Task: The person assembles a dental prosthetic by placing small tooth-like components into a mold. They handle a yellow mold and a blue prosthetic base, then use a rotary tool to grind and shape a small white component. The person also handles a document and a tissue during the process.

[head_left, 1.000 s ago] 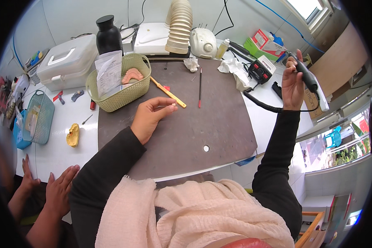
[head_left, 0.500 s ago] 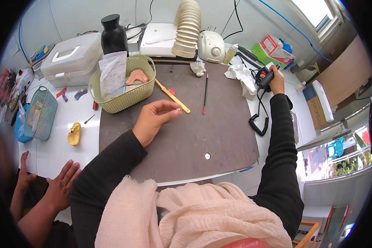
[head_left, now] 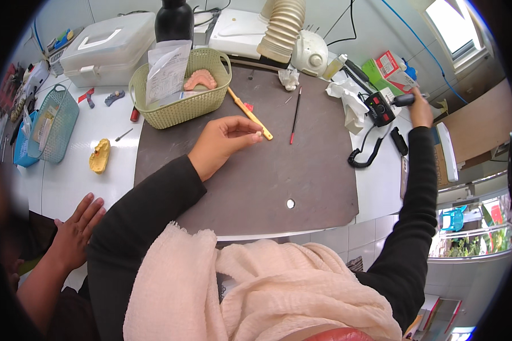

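My left hand [head_left: 224, 141] is over the dark mat [head_left: 256, 187], its thumb and forefinger pinching a small whitish piece [head_left: 259, 134] too small to make out. Just beyond those fingertips lies a yellow-handled tool [head_left: 255, 120]. Out at the far right, my right hand [head_left: 420, 109] grips a black motor handpiece [head_left: 404, 100], holding it roughly level. Left of it sits a black control box [head_left: 379, 109] with red lights. A coiled black cord [head_left: 365, 161] hangs in a loop below the box.
A green basket [head_left: 182, 115] holds a pink denture base [head_left: 200, 80] and papers. A thin brush [head_left: 296, 116] lies on the mat, with crumpled tissue [head_left: 347, 102] to its right. A yellow dental cast [head_left: 99, 157] rests at left, near another person's hand [head_left: 79, 230].
My right hand has moved right with the handpiece, uncovering the control box, and the handpiece has tipped from steep to nearly level. My left hand keeps its pinch. The view has shifted slightly.
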Motion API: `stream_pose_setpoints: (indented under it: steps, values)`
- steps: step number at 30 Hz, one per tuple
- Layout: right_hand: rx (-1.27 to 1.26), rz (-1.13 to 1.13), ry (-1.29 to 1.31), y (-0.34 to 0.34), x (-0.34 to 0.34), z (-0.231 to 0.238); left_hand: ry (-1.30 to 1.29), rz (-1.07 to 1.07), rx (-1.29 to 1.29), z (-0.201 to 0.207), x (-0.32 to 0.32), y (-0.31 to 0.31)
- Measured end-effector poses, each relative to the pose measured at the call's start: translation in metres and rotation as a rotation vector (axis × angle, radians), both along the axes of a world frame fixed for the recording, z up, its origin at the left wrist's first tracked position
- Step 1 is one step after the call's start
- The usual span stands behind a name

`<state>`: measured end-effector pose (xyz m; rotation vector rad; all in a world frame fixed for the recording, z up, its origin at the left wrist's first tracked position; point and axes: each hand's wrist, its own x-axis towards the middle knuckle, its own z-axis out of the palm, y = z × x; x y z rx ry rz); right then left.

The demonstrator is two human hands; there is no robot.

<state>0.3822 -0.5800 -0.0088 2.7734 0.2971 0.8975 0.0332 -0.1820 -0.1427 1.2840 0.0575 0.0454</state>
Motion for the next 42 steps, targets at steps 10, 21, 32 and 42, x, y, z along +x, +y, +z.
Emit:
stream_pose_setpoints:
  steps: [10, 21, 32, 42]
  values:
    - [0.407, -0.239, 1.024, -0.063, -0.132, 0.093, -0.021, -0.013, 0.016, -0.004, 0.0, 0.001]
    - [1.71, 1.218, 1.577, 0.063, -0.231, -0.019, -0.107, -0.113, -0.025, 0.013, 0.003, -0.011]
    - [1.888, 1.639, 1.349, 0.155, -0.197, -0.057, -0.001, -0.25, -0.159, 0.022, 0.04, -0.022]
    - [1.708, 1.343, 1.491, 0.18, -0.194, -0.118, 0.108, -0.234, -0.314, 0.015, 0.046, -0.014]
